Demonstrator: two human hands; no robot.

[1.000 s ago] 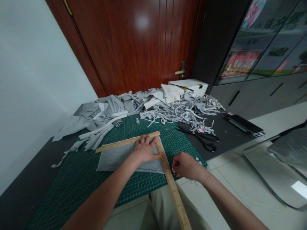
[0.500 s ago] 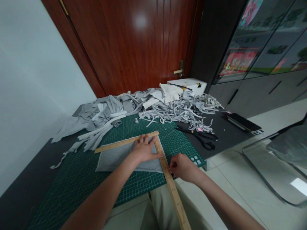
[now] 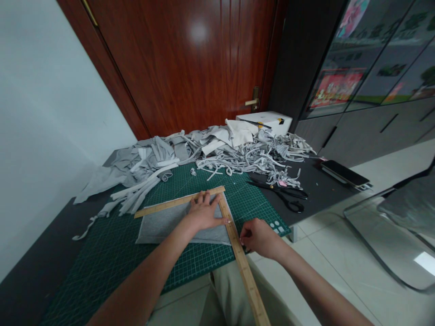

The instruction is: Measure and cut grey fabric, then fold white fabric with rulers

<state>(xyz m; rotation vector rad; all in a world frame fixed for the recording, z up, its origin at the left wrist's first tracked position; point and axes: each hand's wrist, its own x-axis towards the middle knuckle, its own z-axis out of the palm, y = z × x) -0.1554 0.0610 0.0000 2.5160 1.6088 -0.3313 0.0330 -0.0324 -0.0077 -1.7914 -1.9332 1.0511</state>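
On the green mat (image 3: 253, 199), your left hand (image 3: 204, 213) spreads wide over gray cloth (image 3: 170, 222) and wooden ruler (image 3: 244, 265); your right hand (image 3: 258, 236) curls beside it, contents hidden.

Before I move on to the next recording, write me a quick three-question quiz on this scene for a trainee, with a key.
1. Multiple choice: How is the left hand posed?
A) Curled into a fist
B) Spread over the ruler and the cloth
C) Tucked out of view

2. True or false: The scissors lie to the right of the cloth.

3. Short answer: Which hand is nearer the scissors, and can you see what it holds?

Key:
1. B
2. True
3. The right hand; its fingers are curled, and whatever they may hold is hidden.
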